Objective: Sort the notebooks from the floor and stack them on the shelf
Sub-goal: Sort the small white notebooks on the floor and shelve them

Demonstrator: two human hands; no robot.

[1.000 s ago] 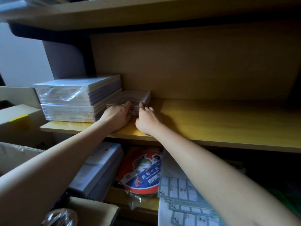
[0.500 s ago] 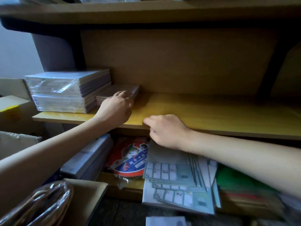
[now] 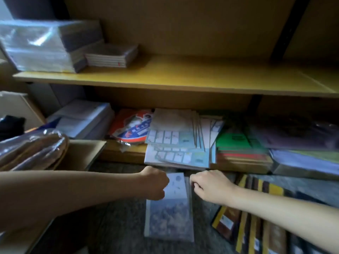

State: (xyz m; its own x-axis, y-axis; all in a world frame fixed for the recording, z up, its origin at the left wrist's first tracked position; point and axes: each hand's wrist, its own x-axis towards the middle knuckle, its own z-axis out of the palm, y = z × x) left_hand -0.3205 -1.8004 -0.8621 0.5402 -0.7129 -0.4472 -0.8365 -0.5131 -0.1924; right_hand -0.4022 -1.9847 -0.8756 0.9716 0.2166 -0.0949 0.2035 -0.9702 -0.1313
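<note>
Head view shows both your hands low over the dark speckled floor [image 3: 117, 226], one at each side of the pale blue plastic-wrapped pack of notebooks [image 3: 169, 211] lying flat there, near the bottom shelf's front. Your right hand [image 3: 211, 186] has its fingers curled onto the pack's upper right edge and seems to pinch it, though the frame is blurred. Your left hand [image 3: 156, 183] is balled against the upper left edge; its fingertips are hidden, so I cannot tell whether it grips. Up on the yellow wooden shelf [image 3: 192, 77], a small stack of thin white-edged notebooks [image 3: 111, 55] sits just beside a taller clear-wrapped bundle of notebooks [image 3: 40, 46]. A row of brown and yellow notebooks [image 3: 256, 230] lies on the floor beneath your right forearm.
</note>
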